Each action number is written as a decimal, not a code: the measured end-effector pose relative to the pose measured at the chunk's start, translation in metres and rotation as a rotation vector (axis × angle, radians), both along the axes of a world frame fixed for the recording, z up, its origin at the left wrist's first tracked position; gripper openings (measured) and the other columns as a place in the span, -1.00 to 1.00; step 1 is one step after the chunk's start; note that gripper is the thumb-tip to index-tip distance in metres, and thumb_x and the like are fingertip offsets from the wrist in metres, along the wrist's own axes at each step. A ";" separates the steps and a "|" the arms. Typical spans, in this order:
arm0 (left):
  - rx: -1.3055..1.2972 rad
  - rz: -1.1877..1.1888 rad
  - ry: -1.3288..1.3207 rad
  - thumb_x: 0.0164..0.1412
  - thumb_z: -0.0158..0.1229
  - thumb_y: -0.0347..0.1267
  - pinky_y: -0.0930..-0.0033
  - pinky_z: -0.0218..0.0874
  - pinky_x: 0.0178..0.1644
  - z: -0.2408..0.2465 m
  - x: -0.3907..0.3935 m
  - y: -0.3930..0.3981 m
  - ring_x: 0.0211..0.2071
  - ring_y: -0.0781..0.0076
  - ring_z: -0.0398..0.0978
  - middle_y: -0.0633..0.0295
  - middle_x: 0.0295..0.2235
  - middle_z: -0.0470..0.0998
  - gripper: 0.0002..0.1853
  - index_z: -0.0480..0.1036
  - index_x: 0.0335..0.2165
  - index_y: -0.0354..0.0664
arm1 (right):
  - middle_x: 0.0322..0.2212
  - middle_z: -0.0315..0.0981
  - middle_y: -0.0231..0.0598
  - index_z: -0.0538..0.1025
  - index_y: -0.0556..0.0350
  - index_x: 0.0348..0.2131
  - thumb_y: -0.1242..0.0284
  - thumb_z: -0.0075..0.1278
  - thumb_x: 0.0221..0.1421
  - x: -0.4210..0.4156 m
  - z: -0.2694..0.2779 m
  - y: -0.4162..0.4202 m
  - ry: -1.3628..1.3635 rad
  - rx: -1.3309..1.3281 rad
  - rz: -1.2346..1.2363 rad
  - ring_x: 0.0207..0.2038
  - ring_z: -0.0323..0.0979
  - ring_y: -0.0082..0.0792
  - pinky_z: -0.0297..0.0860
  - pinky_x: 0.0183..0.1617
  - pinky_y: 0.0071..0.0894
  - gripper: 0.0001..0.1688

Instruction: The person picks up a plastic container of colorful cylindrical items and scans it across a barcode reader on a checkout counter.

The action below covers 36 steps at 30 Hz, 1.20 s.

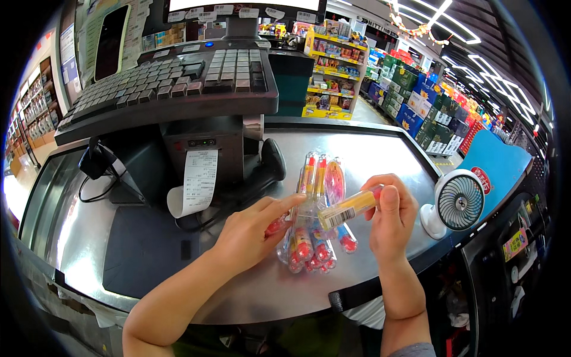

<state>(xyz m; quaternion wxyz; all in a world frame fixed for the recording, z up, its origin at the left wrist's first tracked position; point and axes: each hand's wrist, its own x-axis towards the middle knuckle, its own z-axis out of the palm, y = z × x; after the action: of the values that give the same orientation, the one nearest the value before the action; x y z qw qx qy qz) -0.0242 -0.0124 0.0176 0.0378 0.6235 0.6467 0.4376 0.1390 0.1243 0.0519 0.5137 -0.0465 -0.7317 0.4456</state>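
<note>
Several clear plastic tubes with red tips and coloured wrappers (322, 250) lie in a pile on the metal checkout counter (250, 294). My right hand (395, 214) grips one end of a yellow-wrapped tube bearing a barcode (348, 209), tilted above the pile. At the pile's left side is my left hand (254, 232), its index finger stretched over the tubes, with a red-tipped piece (277, 224) under its fingers; the palm side is hidden. A pink oval pack (334, 180) rests at the back of the pile.
Left of the pile stand a black handheld barcode scanner (272, 160) and a receipt printer with paper hanging out (200, 178). A keyboard (178, 80) juts over the counter at the upper left. A small white fan (459, 201) stands at the right edge. Stocked shelves (334, 71) rise beyond.
</note>
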 end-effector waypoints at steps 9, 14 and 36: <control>-0.005 -0.011 -0.005 -0.07 0.12 -0.62 0.42 0.28 -0.32 0.000 0.000 0.000 -0.41 0.26 0.43 0.13 -0.41 0.42 -0.44 0.30 -0.04 -0.02 | -0.60 0.31 -0.42 0.43 0.17 -0.38 0.19 -0.20 0.16 0.001 0.002 -0.001 -0.012 0.035 0.010 -0.60 0.22 -0.70 0.17 -0.51 -0.76 -0.61; 0.029 -0.012 0.040 0.00 0.09 -0.49 0.37 0.30 -0.43 -0.006 -0.004 0.002 -0.52 0.25 0.43 0.18 -0.40 0.40 -0.46 0.25 0.00 0.12 | -0.40 0.34 -0.30 0.38 0.19 -0.26 0.29 -0.20 0.16 0.000 -0.001 0.003 0.017 0.172 0.046 -0.42 0.27 -0.62 0.23 -0.35 -0.68 -0.68; -0.005 0.016 0.070 0.01 0.07 -0.45 0.34 0.29 -0.44 -0.007 -0.005 0.002 -0.51 0.26 0.43 0.21 -0.40 0.39 -0.49 0.26 -0.01 0.11 | -0.42 0.45 -0.23 0.44 0.21 -0.34 0.42 0.07 -0.07 0.003 0.006 0.003 0.107 0.602 -0.101 -0.33 0.31 -0.37 0.21 -0.22 -0.40 -0.73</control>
<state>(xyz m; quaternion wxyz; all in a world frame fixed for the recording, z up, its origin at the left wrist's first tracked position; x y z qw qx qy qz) -0.0294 -0.0099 0.0108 0.0131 0.6331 0.6539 0.4140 0.1416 0.1269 0.0579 0.5637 0.0951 -0.7995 0.1846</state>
